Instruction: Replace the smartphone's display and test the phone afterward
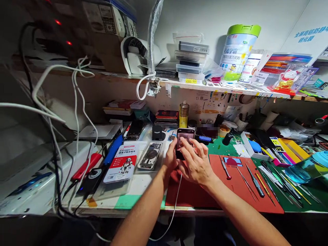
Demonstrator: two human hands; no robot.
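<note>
A smartphone (pixel 185 131) with its screen lit stands tilted up over the red mat (pixel 189 191). Its left edge is gripped by my left hand (pixel 170 155), whose fingers are mostly hidden behind it. My right hand (pixel 196 159) lies over the screen with fingers apart, the index finger at or just above the glass; it holds nothing. A white cable (pixel 177 198) runs from below the phone down past the bench edge. To the left lies an opened phone body (pixel 150 155), its inside showing, next to a battery package (pixel 122 162) printed red and white.
Tweezers (pixel 246 181), a screwdriver (pixel 225 167) and several other slim tools lie to the right. Beyond them are an open white box (pixel 252 147) and a blue-lidded bottle (pixel 307 167). White cables (pixel 77 92) hang at left. A loaded shelf (pixel 217 89) overhangs the bench.
</note>
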